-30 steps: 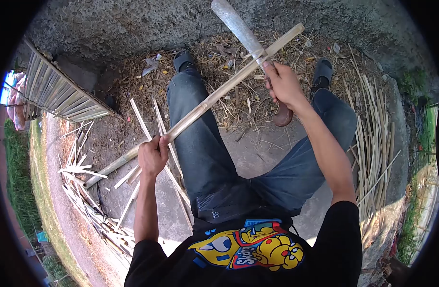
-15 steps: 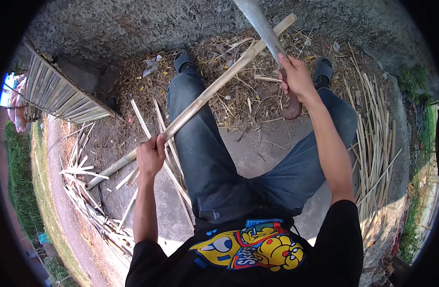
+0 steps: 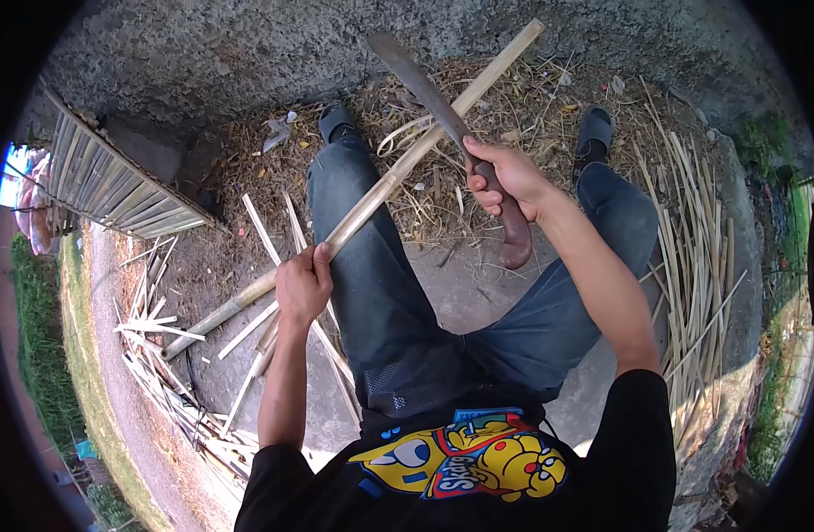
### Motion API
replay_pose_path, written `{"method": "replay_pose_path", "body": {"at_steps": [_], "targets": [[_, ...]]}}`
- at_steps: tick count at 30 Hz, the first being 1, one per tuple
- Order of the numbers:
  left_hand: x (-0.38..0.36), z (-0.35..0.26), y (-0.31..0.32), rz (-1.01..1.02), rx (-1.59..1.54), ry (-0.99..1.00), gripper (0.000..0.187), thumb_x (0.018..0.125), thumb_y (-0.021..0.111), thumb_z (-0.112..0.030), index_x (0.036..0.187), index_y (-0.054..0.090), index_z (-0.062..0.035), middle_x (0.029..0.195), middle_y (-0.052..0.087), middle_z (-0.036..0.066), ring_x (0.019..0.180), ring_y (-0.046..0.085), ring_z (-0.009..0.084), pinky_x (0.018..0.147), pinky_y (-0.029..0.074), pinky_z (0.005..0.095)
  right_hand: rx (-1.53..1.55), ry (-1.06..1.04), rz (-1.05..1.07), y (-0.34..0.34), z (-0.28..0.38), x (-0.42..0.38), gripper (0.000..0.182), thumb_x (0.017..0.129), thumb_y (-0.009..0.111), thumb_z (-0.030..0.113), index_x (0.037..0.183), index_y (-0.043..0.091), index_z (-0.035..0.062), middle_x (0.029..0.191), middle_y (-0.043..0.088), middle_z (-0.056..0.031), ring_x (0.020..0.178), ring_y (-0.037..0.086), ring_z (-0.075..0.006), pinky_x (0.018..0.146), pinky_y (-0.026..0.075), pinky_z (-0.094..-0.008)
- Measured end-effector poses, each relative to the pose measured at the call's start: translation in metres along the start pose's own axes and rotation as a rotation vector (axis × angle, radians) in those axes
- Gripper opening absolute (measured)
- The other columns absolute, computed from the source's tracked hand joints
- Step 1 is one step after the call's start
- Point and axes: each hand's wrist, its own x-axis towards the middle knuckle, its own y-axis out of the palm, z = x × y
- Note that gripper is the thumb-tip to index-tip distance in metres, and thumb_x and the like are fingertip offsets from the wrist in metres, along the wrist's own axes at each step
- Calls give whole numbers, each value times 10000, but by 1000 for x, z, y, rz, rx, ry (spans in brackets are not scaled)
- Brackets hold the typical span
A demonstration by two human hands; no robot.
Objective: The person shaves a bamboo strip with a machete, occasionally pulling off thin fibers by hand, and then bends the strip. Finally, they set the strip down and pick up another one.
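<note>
A long split bamboo pole (image 3: 364,208) lies slantwise across my left thigh, its upper end near the wall. My left hand (image 3: 304,279) is wrapped round its lower part. In my right hand (image 3: 506,182) is the brown, curved handle of a machete (image 3: 427,91). The blade points up and to the left, and it crosses over the pole above my knee, close to or against the wood. Beside the crossing, a thin curled shaving (image 3: 396,136) stands off the pole.
Thin bamboo strips (image 3: 698,257) lie piled at the right. More strips (image 3: 163,381) are scattered at the lower left. A bamboo slat panel (image 3: 114,173) leans at the left. A rough grey wall (image 3: 291,53) runs across the top, with shavings and litter at its foot.
The machete has come down and left, its blade now fully in view across the pole. My left hand has shifted slightly right with the pole. A curled shaving now shows by the blade.
</note>
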Motion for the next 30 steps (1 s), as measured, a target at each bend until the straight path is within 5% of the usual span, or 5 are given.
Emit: {"method": "replay_pose_path", "body": {"at_steps": [3,9,14,24,30], "targets": [[1,0,-5,13,-45,-32,486,1040,530,-375,753,658,-5,580,574,240,560,602,448,540,446,499,-525,-336,-264,1,11,-2,383,1053,528,418,913,542,63,639,515,12,420,464,-66,363,386,-254],[-1,11,-14,-24,50,5,479,1040,523,-379,742,667,-33,579,590,234,558,614,450,545,469,520,-638,-447,-568,-43,43,-1,354,1068,509,383,964,562,49,627,509,12,420,470,-69,360,389,-255],[10,-7,5,-95,139,76,450,1030,543,-352,744,666,-28,599,598,246,573,612,463,556,469,530,-1011,-492,-423,-12,-34,22,368,1073,493,373,918,529,41,623,507,8,417,464,-67,354,396,-262],[10,-15,0,-47,42,-16,441,1029,534,-335,774,679,-5,625,603,270,602,622,469,568,466,529,-173,-92,-160,10,-11,8,387,1059,517,419,913,507,61,633,509,4,420,450,-68,360,402,-254],[9,-13,-1,-49,34,-24,451,1025,542,-352,755,664,-13,623,611,258,600,620,470,575,475,534,-443,-289,-234,2,3,8,377,1062,521,398,902,535,57,633,508,15,420,450,-66,364,388,-256]]}}
